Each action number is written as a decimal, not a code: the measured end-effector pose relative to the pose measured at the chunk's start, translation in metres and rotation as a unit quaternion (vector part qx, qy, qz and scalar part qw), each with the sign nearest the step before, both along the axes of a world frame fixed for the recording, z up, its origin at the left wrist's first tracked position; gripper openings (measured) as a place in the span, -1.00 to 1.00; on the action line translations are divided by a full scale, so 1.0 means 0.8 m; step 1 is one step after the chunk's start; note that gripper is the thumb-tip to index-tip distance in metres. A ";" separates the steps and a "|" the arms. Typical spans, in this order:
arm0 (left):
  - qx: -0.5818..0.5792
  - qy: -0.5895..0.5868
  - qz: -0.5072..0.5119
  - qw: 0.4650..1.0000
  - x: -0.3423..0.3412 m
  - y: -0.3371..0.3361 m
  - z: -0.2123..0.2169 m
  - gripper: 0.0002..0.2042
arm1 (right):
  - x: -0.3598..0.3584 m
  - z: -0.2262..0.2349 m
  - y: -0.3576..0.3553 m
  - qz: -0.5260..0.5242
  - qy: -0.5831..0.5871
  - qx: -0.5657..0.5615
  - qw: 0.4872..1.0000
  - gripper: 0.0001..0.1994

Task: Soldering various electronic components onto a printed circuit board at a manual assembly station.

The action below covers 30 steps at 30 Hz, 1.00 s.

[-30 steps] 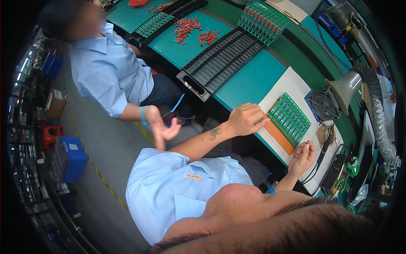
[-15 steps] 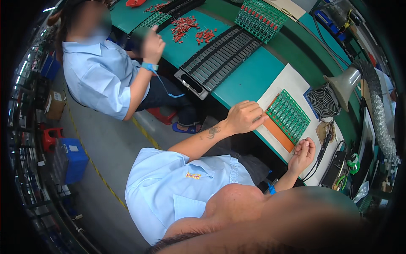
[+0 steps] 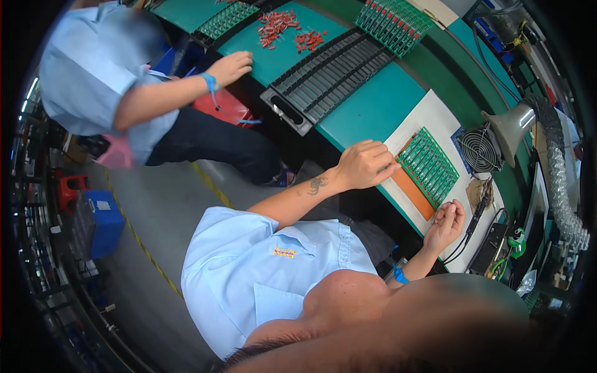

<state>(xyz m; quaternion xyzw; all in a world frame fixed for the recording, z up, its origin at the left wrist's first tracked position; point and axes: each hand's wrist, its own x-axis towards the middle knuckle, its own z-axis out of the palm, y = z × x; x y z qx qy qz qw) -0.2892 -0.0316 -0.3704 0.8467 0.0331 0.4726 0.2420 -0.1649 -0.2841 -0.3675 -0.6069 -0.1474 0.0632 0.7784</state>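
Note:
A green circuit board panel (image 3: pixel 429 165) with rows of small parts sits over an orange board (image 3: pixel 413 194) on a white sheet (image 3: pixel 430 112). My left hand (image 3: pixel 365 165) is closed, its thumb and forefinger pinching the panel's left corner. At the panel's near right corner, my right hand (image 3: pixel 444 227) has its fingers curled and its thumb pressed to them, gripping the edge. The fingertips partly hide both corners. A soldering iron (image 3: pixel 479 208) rests in a holder just right of the panel.
On the green bench (image 3: pixel 348 121) lie a black slotted rack (image 3: pixel 336 81), an upright panel with red parts (image 3: pixel 393 26) and piles of red components (image 3: pixel 278 28). A round fan (image 3: pixel 477 149) and fume horn (image 3: pixel 509 127) stand at right. A co-worker (image 3: pixel 102 81) stands at left.
The co-worker has risen and moved left, uncovering a red stool, and one hand has lowered to the bench edge. My hands and the panel have barely moved.

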 end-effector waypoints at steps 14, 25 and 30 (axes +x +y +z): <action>-0.055 -0.101 -0.014 0.993 -0.001 0.003 -0.012 -0.76 | -0.009 0.013 0.012 -0.022 -0.048 -0.095 0.994 -0.82; -0.083 0.268 0.374 0.884 -0.359 0.083 -0.150 -0.74 | -0.006 0.013 0.009 -0.008 -0.064 -0.094 0.994 -0.81; 0.079 0.498 0.684 0.527 -0.695 0.064 -0.239 -0.60 | -0.003 0.006 0.001 0.004 -0.065 -0.113 0.992 -0.78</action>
